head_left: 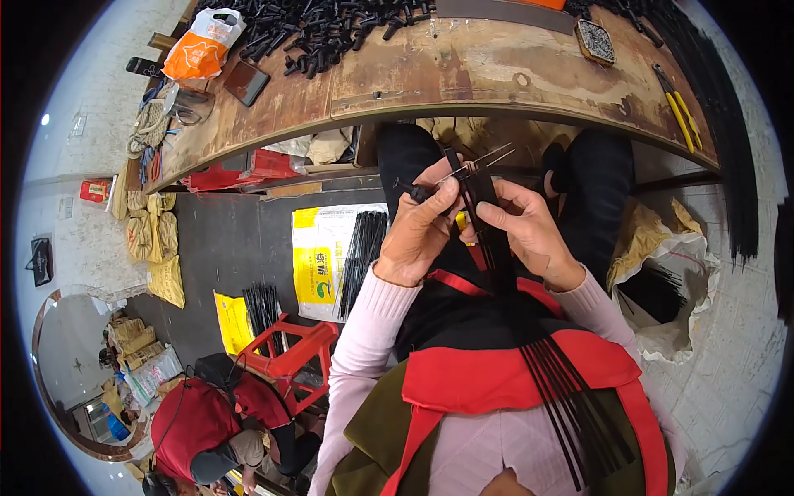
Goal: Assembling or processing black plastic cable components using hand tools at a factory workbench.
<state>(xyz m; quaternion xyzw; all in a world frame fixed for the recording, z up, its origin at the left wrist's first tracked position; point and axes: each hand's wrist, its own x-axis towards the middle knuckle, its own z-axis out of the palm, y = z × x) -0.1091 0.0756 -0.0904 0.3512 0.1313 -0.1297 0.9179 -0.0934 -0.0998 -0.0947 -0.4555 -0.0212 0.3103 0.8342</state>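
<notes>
Held strips point(552, 355), sack point(672, 339) of black strips point(655, 296)

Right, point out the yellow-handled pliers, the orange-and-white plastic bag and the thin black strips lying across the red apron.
Yellow-handled pliers point(678, 118): head view, on one yellow handle.
Orange-and-white plastic bag point(198, 59): head view, on its orange part.
Thin black strips point(550, 357): head view, on their fanned-out stretch.

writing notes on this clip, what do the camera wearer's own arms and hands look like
The left hand and right hand are bare, without gloves. Both arms are covered by long, pale pink knit sleeves with ribbed cuffs at the wrists.
</notes>
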